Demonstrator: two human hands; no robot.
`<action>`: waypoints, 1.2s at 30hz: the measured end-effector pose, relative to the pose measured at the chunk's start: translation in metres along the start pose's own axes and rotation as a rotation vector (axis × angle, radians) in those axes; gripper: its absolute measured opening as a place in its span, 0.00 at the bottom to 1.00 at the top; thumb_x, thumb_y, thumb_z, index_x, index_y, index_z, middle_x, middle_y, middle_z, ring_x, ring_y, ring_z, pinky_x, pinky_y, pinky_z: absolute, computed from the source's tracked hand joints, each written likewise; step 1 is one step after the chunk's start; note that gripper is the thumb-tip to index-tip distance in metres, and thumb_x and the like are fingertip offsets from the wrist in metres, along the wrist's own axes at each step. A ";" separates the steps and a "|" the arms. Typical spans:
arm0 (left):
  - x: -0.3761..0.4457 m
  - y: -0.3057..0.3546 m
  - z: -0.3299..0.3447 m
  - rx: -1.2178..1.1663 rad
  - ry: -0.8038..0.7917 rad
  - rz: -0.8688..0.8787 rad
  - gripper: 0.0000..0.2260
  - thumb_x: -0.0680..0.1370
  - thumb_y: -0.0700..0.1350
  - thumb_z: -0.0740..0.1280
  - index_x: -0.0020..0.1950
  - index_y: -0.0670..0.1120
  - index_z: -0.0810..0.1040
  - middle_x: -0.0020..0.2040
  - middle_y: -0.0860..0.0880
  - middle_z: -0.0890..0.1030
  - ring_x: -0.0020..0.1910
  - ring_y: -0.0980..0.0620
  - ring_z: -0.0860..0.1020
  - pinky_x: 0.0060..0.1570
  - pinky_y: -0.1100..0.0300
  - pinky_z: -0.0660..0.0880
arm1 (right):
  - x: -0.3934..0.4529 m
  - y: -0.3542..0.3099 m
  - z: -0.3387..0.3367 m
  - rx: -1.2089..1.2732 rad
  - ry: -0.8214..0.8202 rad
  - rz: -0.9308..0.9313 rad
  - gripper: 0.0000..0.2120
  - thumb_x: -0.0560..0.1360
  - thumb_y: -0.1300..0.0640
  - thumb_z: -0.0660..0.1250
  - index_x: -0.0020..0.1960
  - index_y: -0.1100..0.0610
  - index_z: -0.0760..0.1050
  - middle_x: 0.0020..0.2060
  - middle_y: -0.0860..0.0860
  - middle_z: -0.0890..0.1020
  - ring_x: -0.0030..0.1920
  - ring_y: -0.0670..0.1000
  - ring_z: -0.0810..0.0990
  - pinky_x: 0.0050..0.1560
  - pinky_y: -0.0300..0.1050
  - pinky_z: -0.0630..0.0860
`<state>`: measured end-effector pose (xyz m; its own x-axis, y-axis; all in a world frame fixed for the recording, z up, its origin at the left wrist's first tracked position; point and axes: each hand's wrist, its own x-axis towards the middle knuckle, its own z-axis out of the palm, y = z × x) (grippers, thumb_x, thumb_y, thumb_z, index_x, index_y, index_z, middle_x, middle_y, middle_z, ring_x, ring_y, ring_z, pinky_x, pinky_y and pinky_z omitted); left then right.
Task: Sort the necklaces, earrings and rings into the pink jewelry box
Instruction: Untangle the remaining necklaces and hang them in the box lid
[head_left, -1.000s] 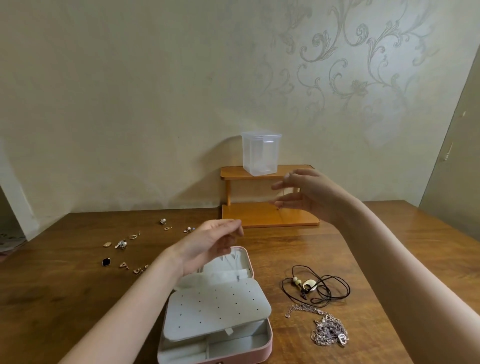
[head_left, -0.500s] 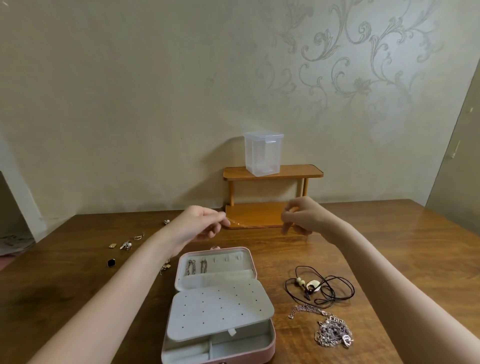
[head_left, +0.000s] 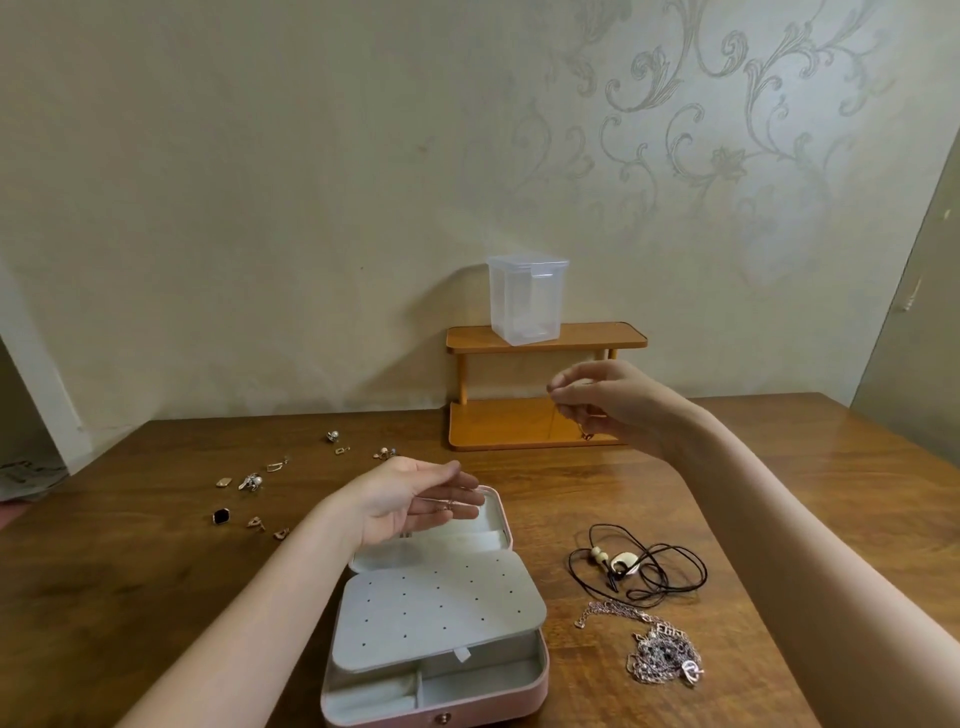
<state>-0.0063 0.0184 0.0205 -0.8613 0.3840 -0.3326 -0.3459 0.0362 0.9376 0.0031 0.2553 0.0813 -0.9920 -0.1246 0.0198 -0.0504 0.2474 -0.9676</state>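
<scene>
Spanning the whole lower frame: wooden table (head_left: 753, 499). Small wooden shelf (head_left: 545, 338) at 12 o'clock against the wall, clear plastic container (head_left: 527, 299) upright on its top tier.

Pink jewelry box (head_left: 540, 691) sits open at 6 o'clock, long axis running 6-to-12, lid end at 12. Perforated white panel (head_left: 436, 603) lies across its middle; front compartments look bare, lid pocket contents mostly hidden by the left hand.

Left hand (head_left: 410, 499) palm-up over the lid end, fingers straight and lightly spread, a thin chain (head_left: 441, 503) draped across them. Right hand (head_left: 618, 402) raised at 1 o'clock, thumb and fingertips pinching the chain's other end; small pendant (head_left: 586, 435) dangles below.

Black cord necklace (head_left: 634, 566) at 4 o'clock of box, silver chain pile (head_left: 660, 649) just below it. Earrings (head_left: 252, 482) scattered at 10 o'clock.
</scene>
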 end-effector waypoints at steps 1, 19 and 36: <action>0.001 0.001 0.000 0.012 -0.001 -0.003 0.10 0.78 0.44 0.64 0.50 0.39 0.81 0.50 0.40 0.83 0.46 0.47 0.83 0.35 0.65 0.79 | 0.001 -0.001 0.001 -0.018 0.026 -0.004 0.03 0.76 0.64 0.64 0.48 0.62 0.76 0.33 0.53 0.76 0.32 0.47 0.72 0.33 0.38 0.69; -0.007 0.028 -0.014 -0.021 0.184 0.240 0.09 0.78 0.46 0.63 0.42 0.43 0.76 0.24 0.52 0.66 0.30 0.55 0.71 0.47 0.58 0.75 | -0.008 0.010 0.018 -0.437 -0.505 0.172 0.16 0.71 0.42 0.64 0.44 0.53 0.80 0.33 0.48 0.80 0.28 0.43 0.68 0.27 0.33 0.65; -0.021 0.025 -0.013 0.860 -0.015 0.208 0.11 0.78 0.49 0.63 0.42 0.47 0.83 0.49 0.48 0.82 0.46 0.53 0.76 0.50 0.61 0.73 | 0.000 0.018 -0.001 -0.403 0.102 0.049 0.07 0.75 0.59 0.66 0.40 0.60 0.79 0.31 0.52 0.78 0.33 0.47 0.72 0.36 0.37 0.71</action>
<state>-0.0020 -0.0009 0.0494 -0.8688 0.4717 -0.1506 0.2221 0.6431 0.7329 0.0020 0.2610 0.0639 -0.9997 -0.0128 0.0205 -0.0240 0.6095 -0.7924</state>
